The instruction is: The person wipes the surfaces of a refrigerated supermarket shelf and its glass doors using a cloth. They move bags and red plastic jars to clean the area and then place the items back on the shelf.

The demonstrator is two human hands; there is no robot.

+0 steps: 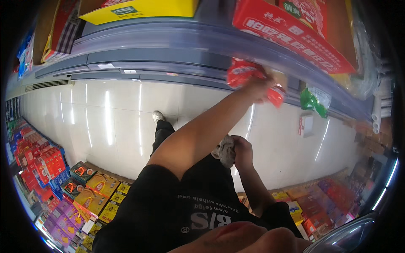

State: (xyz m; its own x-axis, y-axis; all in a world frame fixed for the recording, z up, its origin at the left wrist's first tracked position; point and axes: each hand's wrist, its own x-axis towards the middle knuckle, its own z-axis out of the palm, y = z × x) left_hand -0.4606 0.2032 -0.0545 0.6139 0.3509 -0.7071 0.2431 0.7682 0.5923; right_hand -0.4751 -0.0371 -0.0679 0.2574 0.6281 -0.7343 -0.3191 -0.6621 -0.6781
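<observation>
My left hand (260,88), blurred, reaches across to the front of the shelf, closed on a red plastic food packet (240,73). More red and clear packaging (276,96) shows on its other side; whether it is one packet or two I cannot tell. My right hand (243,150) is near my waist, gripping a crumpled grey cloth item (227,151), perhaps a glove. Above my left hand, an open red carton (294,41) stands on the shelf with red packets inside. A green and clear packet (314,99) lies right of my left hand, at a lower shelf's edge.
The shelf edge (142,34) spans the view ahead, carrying a yellow carton (158,9) and a dark checked carton (63,34). A small white box (306,126) sits low on the right. Behind me are stacked gift boxes (101,185) and red cartons (49,164) on the left, and further boxes (316,205) on the right.
</observation>
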